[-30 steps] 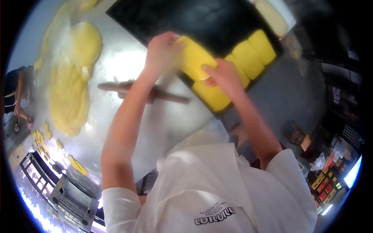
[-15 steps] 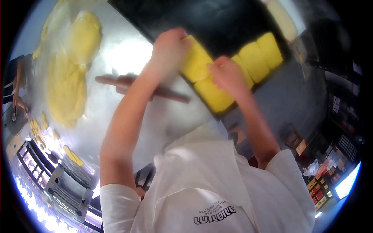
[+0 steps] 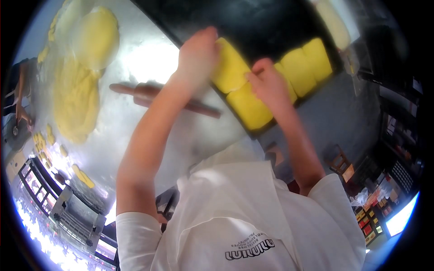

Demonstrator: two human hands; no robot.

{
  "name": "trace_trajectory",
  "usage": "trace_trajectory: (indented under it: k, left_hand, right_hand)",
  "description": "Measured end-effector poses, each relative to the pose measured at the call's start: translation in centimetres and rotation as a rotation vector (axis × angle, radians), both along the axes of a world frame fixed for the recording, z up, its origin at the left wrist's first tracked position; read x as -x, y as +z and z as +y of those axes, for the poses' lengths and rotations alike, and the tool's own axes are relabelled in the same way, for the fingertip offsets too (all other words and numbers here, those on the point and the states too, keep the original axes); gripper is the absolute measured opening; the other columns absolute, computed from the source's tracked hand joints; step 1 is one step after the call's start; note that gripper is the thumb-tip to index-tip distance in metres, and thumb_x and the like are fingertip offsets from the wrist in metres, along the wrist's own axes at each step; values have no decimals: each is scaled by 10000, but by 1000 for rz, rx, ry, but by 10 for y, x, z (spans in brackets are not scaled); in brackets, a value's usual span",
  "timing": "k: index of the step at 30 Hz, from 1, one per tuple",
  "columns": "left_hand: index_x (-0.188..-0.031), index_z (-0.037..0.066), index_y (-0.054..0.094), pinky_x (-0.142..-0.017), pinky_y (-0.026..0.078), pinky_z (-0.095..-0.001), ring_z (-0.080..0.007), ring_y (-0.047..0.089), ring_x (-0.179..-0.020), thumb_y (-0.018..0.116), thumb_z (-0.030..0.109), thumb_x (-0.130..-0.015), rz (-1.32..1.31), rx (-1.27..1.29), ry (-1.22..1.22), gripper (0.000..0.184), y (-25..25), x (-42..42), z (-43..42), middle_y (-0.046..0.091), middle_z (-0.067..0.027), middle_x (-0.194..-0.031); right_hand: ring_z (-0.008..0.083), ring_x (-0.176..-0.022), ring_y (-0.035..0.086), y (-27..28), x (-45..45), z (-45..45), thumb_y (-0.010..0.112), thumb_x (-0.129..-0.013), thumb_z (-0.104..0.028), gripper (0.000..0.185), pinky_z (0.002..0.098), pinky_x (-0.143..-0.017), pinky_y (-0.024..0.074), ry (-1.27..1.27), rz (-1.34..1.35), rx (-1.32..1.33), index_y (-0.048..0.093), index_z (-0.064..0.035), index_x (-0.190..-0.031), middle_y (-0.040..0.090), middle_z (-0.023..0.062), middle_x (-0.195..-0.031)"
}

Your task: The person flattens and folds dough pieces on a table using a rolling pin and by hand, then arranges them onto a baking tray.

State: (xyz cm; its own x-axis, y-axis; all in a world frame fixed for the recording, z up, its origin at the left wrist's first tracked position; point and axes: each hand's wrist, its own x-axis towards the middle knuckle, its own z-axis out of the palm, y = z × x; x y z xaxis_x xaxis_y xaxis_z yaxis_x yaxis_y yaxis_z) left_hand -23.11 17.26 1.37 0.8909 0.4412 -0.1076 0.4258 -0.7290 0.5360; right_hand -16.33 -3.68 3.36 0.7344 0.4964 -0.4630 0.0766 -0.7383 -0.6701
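A yellow dough piece [image 3: 229, 67] lies at the near left edge of the black tray [image 3: 205, 19], above another yellow piece [image 3: 250, 108]. My left hand [image 3: 197, 55] is closed at its left edge, with the fingertips partly hidden. My right hand [image 3: 270, 85] has curled fingers, and its thumb and fingertips pinch the piece's right edge. A wooden rolling pin [image 3: 147, 94] rests on the metal table [image 3: 135, 122], partly behind my left forearm.
More yellow pieces [image 3: 300, 70] line the tray's near right side. Large yellow dough sheets [image 3: 77, 99] lie on the table's left, with small dough bits [image 3: 41, 142] below. Another person's arm [image 3: 20, 97] shows at far left. A metal machine [image 3: 77, 221] stands lower left.
The yellow piece held between my hands has come down flat onto the tray. My left hand has moved slightly up and right, and my right hand has shifted right to the piece's edge.
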Motion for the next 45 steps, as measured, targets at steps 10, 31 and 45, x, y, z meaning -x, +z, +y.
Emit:
trace_trajectory:
  k: [10,31,45]
  left_hand:
    - [-1184,48,687,-970,528,-441,-346,640,-1115,644,104,-966,-219,-217,-203,229,6,28,22,685,-144,-1153]
    - [-1401,-83,545,-1230,205,-615,-388,393,-1459,609,554,-973,58,-373,-79,770,19,76,-72,539,-202,-1447]
    - [-1407,-12,580,-1179,320,-595,-429,413,-1446,725,331,-959,-6,-228,-11,582,56,84,-70,526,-210,-1473]
  right_hand:
    - [360,-761,659,4,-8,2,809,-887,-205,314,418,-695,501,292,6,69,539,-66,-966,675,137,-804]
    - [306,-967,623,-30,-64,95,780,-872,-79,208,404,-839,519,599,-393,-366,623,-61,-1007,623,98,-974]
    - [281,-829,634,-10,-55,77,788,-856,-46,229,377,-764,527,356,-305,-475,603,-38,-990,631,120,-949]
